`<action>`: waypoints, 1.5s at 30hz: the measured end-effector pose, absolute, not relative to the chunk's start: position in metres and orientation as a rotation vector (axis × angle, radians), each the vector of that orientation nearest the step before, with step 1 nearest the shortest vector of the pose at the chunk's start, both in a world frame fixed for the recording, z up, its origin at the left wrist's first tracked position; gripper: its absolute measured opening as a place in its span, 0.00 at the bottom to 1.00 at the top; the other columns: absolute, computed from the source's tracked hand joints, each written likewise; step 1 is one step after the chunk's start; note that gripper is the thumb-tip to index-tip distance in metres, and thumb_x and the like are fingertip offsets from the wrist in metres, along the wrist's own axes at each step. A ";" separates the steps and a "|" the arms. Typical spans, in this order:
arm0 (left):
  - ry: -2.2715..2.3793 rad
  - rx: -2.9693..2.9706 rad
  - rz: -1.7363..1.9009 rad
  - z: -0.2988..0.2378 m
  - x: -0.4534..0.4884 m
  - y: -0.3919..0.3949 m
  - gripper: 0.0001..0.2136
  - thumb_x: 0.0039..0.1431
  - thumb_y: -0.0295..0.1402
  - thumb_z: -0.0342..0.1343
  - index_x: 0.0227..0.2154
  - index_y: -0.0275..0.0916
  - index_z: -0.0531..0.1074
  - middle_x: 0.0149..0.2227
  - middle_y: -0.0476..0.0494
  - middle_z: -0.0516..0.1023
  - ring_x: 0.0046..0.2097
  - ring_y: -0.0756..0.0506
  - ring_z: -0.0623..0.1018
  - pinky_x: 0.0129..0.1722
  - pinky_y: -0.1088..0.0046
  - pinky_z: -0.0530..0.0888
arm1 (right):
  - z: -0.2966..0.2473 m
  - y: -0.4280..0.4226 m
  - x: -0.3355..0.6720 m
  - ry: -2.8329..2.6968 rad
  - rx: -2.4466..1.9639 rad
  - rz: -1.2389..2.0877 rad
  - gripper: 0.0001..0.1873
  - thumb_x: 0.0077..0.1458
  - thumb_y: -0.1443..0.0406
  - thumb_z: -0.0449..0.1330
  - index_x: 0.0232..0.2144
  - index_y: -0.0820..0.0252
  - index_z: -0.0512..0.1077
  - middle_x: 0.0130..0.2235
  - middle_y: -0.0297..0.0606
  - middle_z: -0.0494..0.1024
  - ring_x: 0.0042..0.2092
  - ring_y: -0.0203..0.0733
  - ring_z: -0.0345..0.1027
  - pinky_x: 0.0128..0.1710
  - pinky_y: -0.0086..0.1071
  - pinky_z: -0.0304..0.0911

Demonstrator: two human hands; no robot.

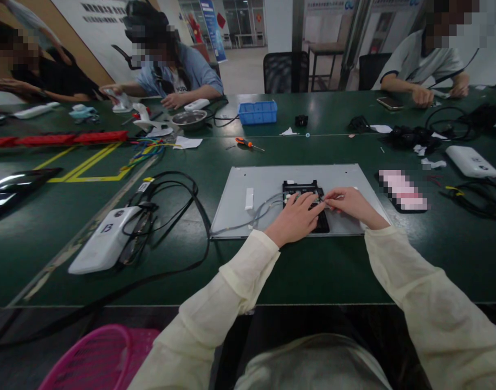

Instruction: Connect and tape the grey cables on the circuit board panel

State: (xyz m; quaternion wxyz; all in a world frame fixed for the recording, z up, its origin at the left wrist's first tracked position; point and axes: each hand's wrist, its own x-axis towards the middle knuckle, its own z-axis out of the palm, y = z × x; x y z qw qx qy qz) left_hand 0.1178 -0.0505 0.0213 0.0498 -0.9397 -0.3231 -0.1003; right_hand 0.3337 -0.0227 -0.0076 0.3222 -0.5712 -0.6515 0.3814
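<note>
A flat grey panel (231,189) lies in front of me with a black plastic frame (300,186) on its middle. My left hand (298,216) rests across that frame, fingers stretched out, covering much of it. Close to its fingertips, my right hand (349,205) is closed in a pinch at the frame's right side; what sits between the fingers is too small to make out. A grey cable (266,211) loops over the panel and runs under my left hand. Left of the cable is a small white strip (249,199) on the panel.
An orange and black screwdriver (248,143) and a blue basket (257,112) lie beyond the panel. A white power bank (103,238) with black cables is on the left. To the right are a phone (402,190) and a white device (471,161). People sit across the table.
</note>
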 end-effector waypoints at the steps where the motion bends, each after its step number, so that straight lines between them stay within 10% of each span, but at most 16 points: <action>1: -0.982 -2.861 -0.305 0.021 0.118 -0.050 0.19 0.66 0.34 0.42 0.58 0.41 0.60 0.62 0.39 0.61 0.64 0.40 0.58 0.62 0.55 0.55 | -0.007 -0.024 0.333 -1.724 -1.499 0.981 0.12 0.49 0.58 0.61 0.32 0.61 0.76 0.24 0.36 0.77 0.26 0.37 0.71 0.21 0.27 0.64; 16: -0.990 -2.874 -0.296 0.020 0.119 -0.052 0.19 0.63 0.31 0.46 0.57 0.39 0.61 0.62 0.37 0.61 0.65 0.39 0.57 0.63 0.55 0.54 | 0.000 -0.032 0.317 -2.149 -1.547 0.265 0.10 0.52 0.69 0.54 0.36 0.61 0.74 0.38 0.43 0.75 0.36 0.43 0.69 0.40 0.36 0.64; 45: -0.963 -2.867 -0.327 0.018 0.118 -0.050 0.19 0.64 0.31 0.45 0.57 0.39 0.62 0.61 0.37 0.62 0.65 0.40 0.57 0.63 0.57 0.55 | -0.002 -0.033 0.315 -2.252 -1.580 0.179 0.10 0.56 0.69 0.52 0.39 0.59 0.72 0.38 0.43 0.75 0.40 0.46 0.69 0.42 0.36 0.61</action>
